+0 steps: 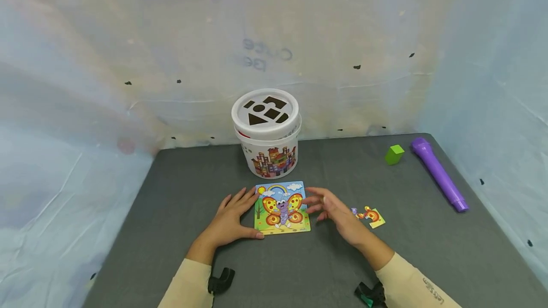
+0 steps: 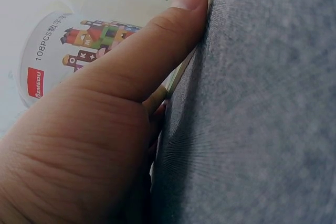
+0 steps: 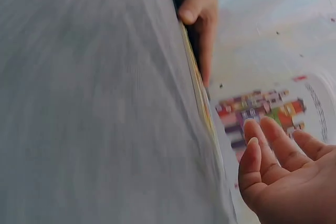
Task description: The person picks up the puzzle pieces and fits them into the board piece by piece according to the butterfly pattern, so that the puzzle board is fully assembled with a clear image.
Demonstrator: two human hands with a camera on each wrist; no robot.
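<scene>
A square butterfly puzzle board [image 1: 283, 226] lies flat on the grey table. My left hand [image 1: 231, 222] rests along its left side, fingers spread, with the thumb at the lower left corner and the fingertips near the upper left one. In the left wrist view the thumb [image 2: 152, 43] stretches along the board's edge. Beside the right edge of the board my right hand [image 1: 334, 210] hovers with loosely bent fingers and holds nothing. Loose puzzle pieces [image 1: 375, 217] in orange, yellow and purple lie to the right, just past that hand.
Behind the board stands a white bucket [image 1: 269, 156] whose lid [image 1: 265, 114] has shaped holes. A green block [image 1: 394, 154] and a purple stick-like toy [image 1: 440, 175] are at the back right. The grey table [image 1: 171, 194] meets hanging sheets at its back.
</scene>
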